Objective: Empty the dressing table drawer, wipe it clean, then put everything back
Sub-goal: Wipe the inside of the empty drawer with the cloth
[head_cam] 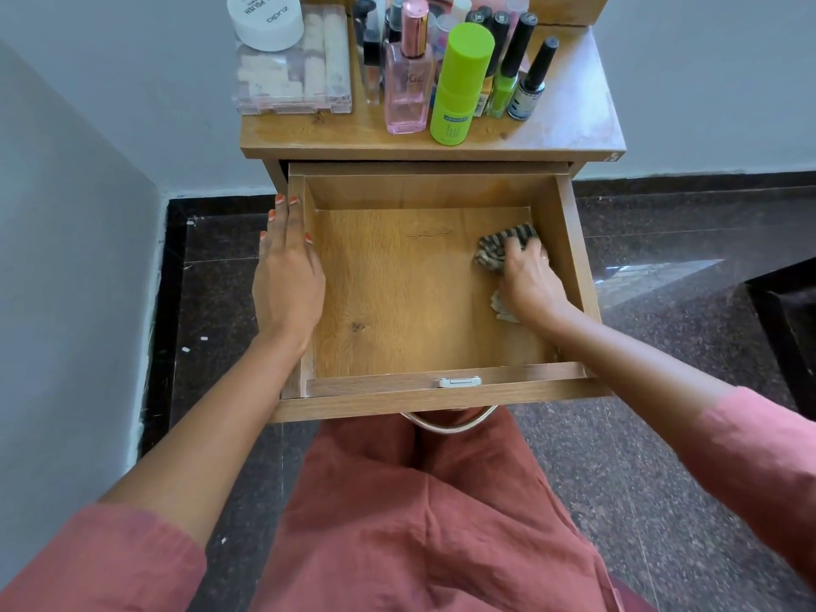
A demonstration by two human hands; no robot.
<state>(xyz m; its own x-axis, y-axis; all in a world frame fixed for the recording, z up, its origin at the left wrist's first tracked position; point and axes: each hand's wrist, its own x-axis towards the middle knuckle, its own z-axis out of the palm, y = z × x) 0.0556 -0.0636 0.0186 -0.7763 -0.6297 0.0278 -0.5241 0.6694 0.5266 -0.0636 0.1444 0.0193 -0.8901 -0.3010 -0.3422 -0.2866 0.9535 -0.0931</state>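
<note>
By a grey wall, on dark stone floor, the dressing table (309, 136) has its drawer (397, 302) pulled out. The left hand (289, 271) rests flat, fingers straight, on its left wall. The right hand (532, 276), fingers curled, grips a striped cloth (501, 247) on the drawer floor, far right.

Dark speckled stone floor (640, 457), pale grey wall (66, 192), dark skirting (706, 181) at its base.

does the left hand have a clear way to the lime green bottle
Probably yes: the left hand rests open on the drawer wall, and the lime green bottle stands unblocked at the tabletop front.
</note>
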